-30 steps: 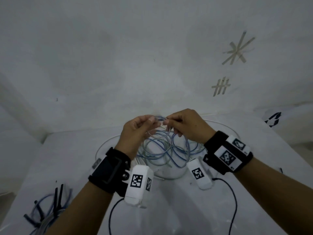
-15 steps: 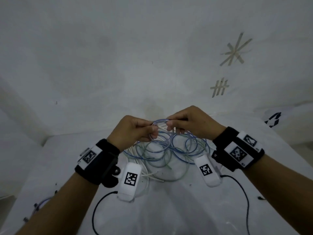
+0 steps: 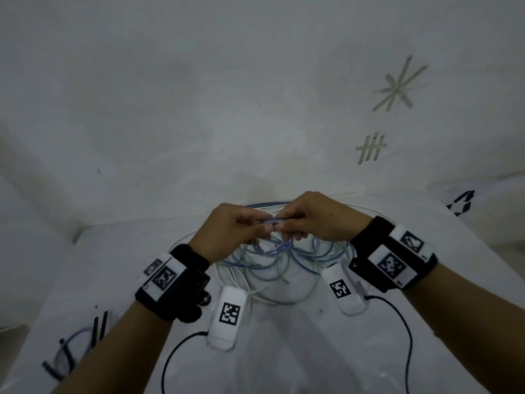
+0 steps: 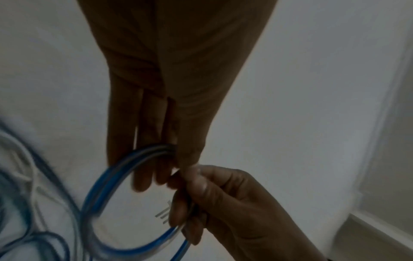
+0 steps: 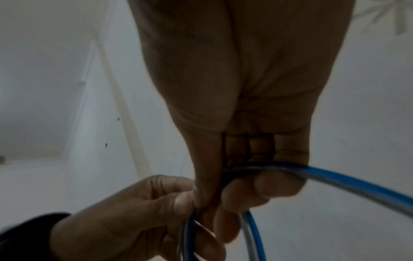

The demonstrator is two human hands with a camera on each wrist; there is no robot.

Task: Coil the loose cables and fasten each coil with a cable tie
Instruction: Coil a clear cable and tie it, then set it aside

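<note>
Both hands pinch one blue cable loop above the loose tangle on the white worktop.

Head view: the left hand (image 3: pixel 227 231) and right hand (image 3: pixel 315 220) meet fingertip to fingertip near the worktop's (image 3: pixel 284 351) far edge, each with fingers curled onto the same blue cable loop (image 3: pixel 270 221), held raised between them. The loose cables (image 3: pixel 272 263) sprawl just below and behind the hands. A tied bundle (image 3: pixel 68 354) with black ties lies at the near left corner.
Left wrist view: the left hand (image 4: pixel 156 106) pinches the top of the blue cable loop (image 4: pixel 107 194); the right hand (image 4: pixel 223 203) grips its other side.
Right wrist view: the right hand (image 5: pixel 245 106) curls round the blue cable loop (image 5: pixel 346 180), thumb touching the left hand (image 5: pixel 138 211), which pinches the strands below.
</note>
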